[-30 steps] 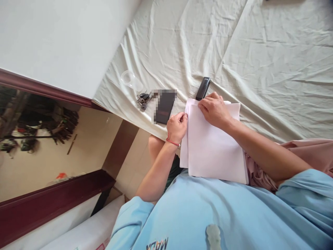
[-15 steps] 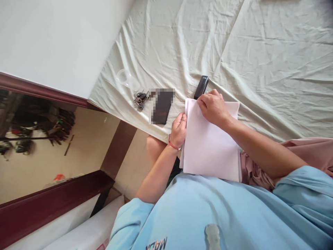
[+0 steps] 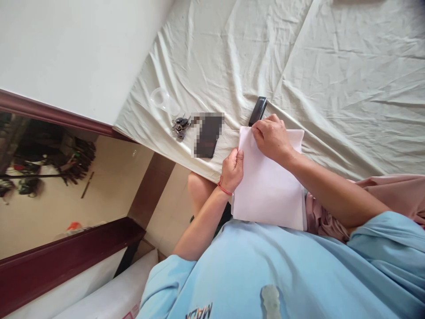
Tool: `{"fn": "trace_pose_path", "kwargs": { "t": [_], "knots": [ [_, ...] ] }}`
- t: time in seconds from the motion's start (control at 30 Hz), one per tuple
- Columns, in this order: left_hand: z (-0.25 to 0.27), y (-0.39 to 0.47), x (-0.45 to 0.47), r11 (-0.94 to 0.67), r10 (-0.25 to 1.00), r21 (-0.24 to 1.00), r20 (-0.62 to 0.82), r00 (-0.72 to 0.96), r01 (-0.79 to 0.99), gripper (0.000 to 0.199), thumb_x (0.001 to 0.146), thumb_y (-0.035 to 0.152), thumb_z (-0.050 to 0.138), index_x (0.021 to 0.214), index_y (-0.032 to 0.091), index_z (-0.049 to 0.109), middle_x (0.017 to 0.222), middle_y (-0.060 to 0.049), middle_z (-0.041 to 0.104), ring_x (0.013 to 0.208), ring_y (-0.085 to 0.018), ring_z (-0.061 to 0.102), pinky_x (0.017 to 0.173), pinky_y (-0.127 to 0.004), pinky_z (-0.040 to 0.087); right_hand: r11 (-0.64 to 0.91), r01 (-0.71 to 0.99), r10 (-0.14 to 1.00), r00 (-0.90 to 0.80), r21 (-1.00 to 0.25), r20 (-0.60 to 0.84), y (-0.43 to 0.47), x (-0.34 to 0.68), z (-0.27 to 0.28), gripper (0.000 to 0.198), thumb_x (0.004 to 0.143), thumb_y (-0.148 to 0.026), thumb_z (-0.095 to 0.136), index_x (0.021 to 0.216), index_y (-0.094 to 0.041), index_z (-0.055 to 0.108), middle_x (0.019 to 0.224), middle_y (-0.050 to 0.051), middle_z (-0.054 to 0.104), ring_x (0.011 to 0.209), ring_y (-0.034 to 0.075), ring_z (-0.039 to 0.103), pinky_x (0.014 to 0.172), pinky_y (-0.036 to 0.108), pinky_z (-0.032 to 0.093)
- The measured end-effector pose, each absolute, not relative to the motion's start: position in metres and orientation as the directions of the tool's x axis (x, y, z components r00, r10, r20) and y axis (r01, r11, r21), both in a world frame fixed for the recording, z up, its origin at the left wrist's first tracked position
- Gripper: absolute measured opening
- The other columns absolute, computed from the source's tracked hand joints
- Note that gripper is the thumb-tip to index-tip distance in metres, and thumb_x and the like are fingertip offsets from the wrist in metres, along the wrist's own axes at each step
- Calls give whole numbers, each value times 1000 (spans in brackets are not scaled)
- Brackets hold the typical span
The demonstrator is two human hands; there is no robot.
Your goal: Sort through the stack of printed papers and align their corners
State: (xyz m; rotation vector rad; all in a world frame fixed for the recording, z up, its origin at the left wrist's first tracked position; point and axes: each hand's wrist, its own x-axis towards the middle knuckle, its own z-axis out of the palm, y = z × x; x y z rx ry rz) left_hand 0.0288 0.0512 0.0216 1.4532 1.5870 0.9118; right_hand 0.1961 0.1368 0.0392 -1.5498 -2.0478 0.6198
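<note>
A stack of white paper sheets (image 3: 268, 190) lies against my lap, its upper part over the edge of the cloth-covered bed. My left hand (image 3: 232, 170) grips the stack's left edge, thumb on top and the other fingers mostly hidden. A thin red cord circles that wrist. Curled at the top edge of the paper, my right hand (image 3: 270, 136) has its fingertips closed on the sheets. Just beyond those fingers, a narrow black oblong object (image 3: 258, 110) rests on the cloth; its kind is unclear.
Left of the paper lie a dark, partly pixelated flat object (image 3: 207, 137), a bunch of keys (image 3: 181, 127) and a clear plastic container (image 3: 160, 98). Pale wrinkled cloth (image 3: 338, 88) spreads beyond. A dark red wooden rail (image 3: 66, 252) stands at lower left.
My left hand has shifted slightly right, its thumb now over the paper. The sheets' left edges sit closer together. My right hand stays nearly still at the top edge.
</note>
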Motion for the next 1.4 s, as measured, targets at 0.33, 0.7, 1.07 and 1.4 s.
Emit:
{"fn": "trace_pose_path", "kwargs": {
  "t": [0.33,0.7,1.07,1.4],
  "knots": [
    [21,44,29,78,996,927,-57,-68,366,57,107,76,49,83,24,53,72,2,52,70,-16,47,67,-30,40,407,739,913,-312,-536,262,124,196,47,33,112,-27,43,120,-26,75,127,12,78,140,35,55,116,56,36],
    [13,43,29,226,974,962,-217,-72,154,57,99,78,62,90,22,62,79,1,64,74,-15,56,67,-26,49,449,693,883,-442,-564,160,131,202,42,41,114,-33,38,119,-20,77,118,14,79,121,34,63,106,50,42],
    [6,95,13,553,832,826,-554,27,-107,39,87,53,89,87,17,75,74,-4,77,91,-27,79,86,-42,65,355,737,934,-258,-575,246,155,234,14,35,107,-30,46,101,-23,80,108,15,78,119,37,62,104,55,48],
    [1,104,20,534,843,836,-516,155,-123,33,89,47,85,91,15,75,89,-7,84,96,-25,80,90,-36,62,347,808,935,-254,-477,249,161,244,18,41,112,-32,40,112,-21,79,111,16,76,124,36,61,109,55,48]
  ]
}}
